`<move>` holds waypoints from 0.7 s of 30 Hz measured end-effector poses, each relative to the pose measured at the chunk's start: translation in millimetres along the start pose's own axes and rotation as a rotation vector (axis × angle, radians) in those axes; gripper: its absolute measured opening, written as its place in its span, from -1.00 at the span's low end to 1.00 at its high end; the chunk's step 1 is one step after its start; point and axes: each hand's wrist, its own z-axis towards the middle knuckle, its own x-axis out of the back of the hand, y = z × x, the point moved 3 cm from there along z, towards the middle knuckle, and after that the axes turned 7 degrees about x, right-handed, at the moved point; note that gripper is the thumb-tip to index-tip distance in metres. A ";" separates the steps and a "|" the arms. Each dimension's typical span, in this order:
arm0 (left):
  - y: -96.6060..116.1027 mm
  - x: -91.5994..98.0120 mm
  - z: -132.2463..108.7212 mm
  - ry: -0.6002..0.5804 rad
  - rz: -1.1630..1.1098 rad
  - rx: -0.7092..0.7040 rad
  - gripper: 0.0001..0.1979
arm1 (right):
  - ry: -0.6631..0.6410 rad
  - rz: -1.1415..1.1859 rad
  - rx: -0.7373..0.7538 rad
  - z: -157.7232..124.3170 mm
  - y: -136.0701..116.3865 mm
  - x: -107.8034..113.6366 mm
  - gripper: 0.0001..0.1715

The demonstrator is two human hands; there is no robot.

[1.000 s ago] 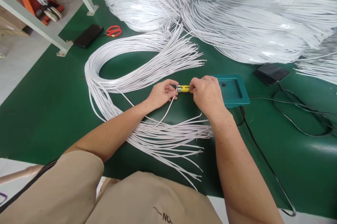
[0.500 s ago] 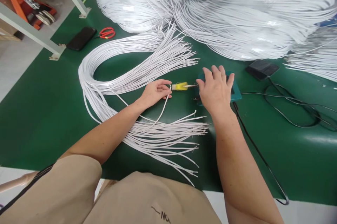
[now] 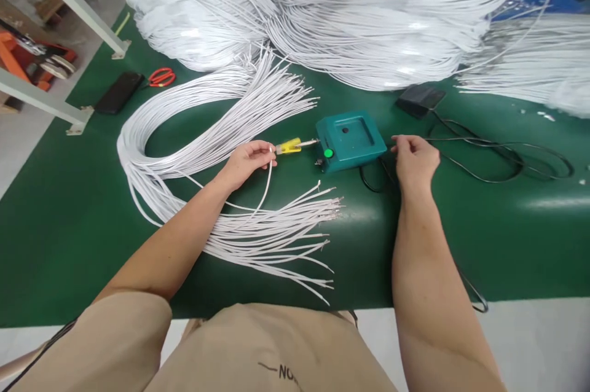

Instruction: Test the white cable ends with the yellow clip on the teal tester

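Note:
My left hand (image 3: 249, 164) is closed in a pinch on the end of a white cable (image 3: 266, 186), holding it against the tip of a yellow-handled piece (image 3: 289, 146). A metal shaft joins that piece to a small teal machine (image 3: 353, 140) with a green button on its front. To the right of the machine, my right hand (image 3: 416, 161) is closed, its fingertips pinched at the thin power cord (image 3: 445, 139). A bent bundle of white cables (image 3: 131, 140) lies under and behind my left forearm, its loose ends pointing right.
Large heaps of white cable (image 3: 369, 29) fill the back of the green table (image 3: 369, 257). A black phone (image 3: 118, 92) and red-handled scissors (image 3: 161, 77) lie at the left. A black adapter or pedal-like block (image 3: 420, 101) and looped black cord (image 3: 516, 161) are on the right. Metal posts (image 3: 46, 100) stand at the left edge.
My right hand has come off the top of the teal machine and moved right to the cord, its spread fingers now closed. My left hand still pinches the cable at the yellow piece. The view has shifted.

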 end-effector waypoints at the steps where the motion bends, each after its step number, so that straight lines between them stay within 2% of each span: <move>1: -0.4 0.9 -0.2 -0.005 0.005 -0.002 -0.67 | 0.020 0.015 -0.026 -2.5 2.5 -2.4 -0.62; 5: 5.6 0.1 -8.1 -0.013 0.069 0.004 -0.68 | 0.053 0.030 -0.049 -4.4 -1.0 -7.5 -0.68; 7: 15.8 -6.1 -17.5 -0.068 0.174 0.009 -0.62 | 0.047 0.022 -0.047 -3.4 -2.7 -7.8 -0.68; 10: 35.6 -19.7 -36.6 -0.262 0.455 0.030 -0.34 | 0.039 0.012 -0.028 -3.4 -2.1 -7.9 -0.68; 12: 48.2 -20.7 -48.8 -0.290 0.688 0.034 -0.22 | 0.036 0.009 -0.015 -4.1 -0.7 -8.2 -0.68; 16: 59.3 3.1 -70.8 -0.251 0.983 0.082 -0.26 | 0.009 0.001 0.005 -5.2 0.9 -10.1 -0.67; 19: 52.4 32.7 -90.0 -0.225 1.152 0.129 -0.33 | 0.013 0.007 0.017 -5.5 0.2 -10.3 -0.68; 21: 44.2 49.7 -104.3 -0.215 1.283 0.093 -0.31 | 0.020 0.003 0.015 -5.9 -1.1 -9.6 -0.68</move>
